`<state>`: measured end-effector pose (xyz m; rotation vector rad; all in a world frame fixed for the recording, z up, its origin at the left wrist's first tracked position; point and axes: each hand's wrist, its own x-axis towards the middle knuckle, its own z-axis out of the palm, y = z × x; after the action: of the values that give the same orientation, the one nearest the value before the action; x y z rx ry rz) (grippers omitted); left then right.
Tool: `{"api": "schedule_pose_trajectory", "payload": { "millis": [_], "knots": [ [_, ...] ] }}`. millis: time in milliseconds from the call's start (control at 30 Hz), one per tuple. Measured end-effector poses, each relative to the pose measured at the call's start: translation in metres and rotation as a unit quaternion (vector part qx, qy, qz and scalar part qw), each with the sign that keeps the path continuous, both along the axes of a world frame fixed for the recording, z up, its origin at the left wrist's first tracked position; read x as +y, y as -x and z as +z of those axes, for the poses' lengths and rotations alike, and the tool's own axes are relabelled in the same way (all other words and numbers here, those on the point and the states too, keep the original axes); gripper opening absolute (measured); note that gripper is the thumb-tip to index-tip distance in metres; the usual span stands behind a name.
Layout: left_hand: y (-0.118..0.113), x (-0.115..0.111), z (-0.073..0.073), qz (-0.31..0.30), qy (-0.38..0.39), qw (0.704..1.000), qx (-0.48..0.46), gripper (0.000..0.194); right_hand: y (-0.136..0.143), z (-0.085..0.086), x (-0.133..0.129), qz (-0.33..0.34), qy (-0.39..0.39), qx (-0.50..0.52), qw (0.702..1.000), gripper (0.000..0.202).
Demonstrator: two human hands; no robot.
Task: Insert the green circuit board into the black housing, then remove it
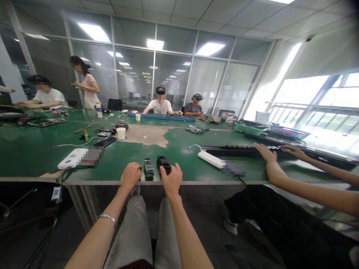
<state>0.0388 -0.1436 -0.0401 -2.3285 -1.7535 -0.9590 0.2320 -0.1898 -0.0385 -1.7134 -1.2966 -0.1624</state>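
My right hand (172, 178) grips a black plastic housing (164, 164) with rectangular openings, at the near edge of the green table; the thumb lies along its near end. Left of the housing lies a small green circuit board assembly (148, 169) with metal and dark parts on it, touched by neither hand. Beside that board, my left hand (132, 174) rests at the table edge with its fingers curled together. Its fingertips face away from me, so whatever they hold, if anything, is hidden.
A white power bank (73, 158) and a dark phone (104, 142) lie left, with a paper cup (121, 132) beyond. To the right is a white power strip (210, 159). A co-worker's hands (266, 153) rest on a long black bar (232, 150). Several people sit or stand farther off.
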Motion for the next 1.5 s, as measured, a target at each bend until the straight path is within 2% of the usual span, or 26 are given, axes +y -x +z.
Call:
{"api": "schedule_pose_trajectory", "payload": {
  "millis": [200,367,533,767,1233,1500],
  "knots": [
    [-0.001,-0.004,0.002,0.006,0.004,1.000,-0.010,0.031,0.017,0.021,0.001,0.025,-0.038,0.004,0.999,0.044],
    [-0.001,-0.004,0.003,0.001,0.006,1.000,-0.014,0.031,0.038,0.027,0.001,0.064,-0.068,0.020,0.995,0.043],
    [0.000,-0.002,0.000,0.005,0.009,1.000,-0.014,0.032,0.056,0.025,0.000,0.072,-0.057,0.018,0.996,0.041],
    [0.000,-0.002,-0.001,0.008,0.003,1.000,-0.010,0.030,0.067,0.022,-0.003,0.059,-0.041,0.010,0.997,0.041],
    [0.001,0.002,-0.003,0.012,0.008,1.000,-0.002,0.029,0.068,-0.001,-0.010,0.050,-0.003,-0.012,0.999,0.039],
    [0.001,0.004,-0.004,0.010,0.004,1.000,-0.003,0.030,0.066,-0.008,-0.013,0.052,0.006,-0.037,0.998,0.047]
  ]
}}
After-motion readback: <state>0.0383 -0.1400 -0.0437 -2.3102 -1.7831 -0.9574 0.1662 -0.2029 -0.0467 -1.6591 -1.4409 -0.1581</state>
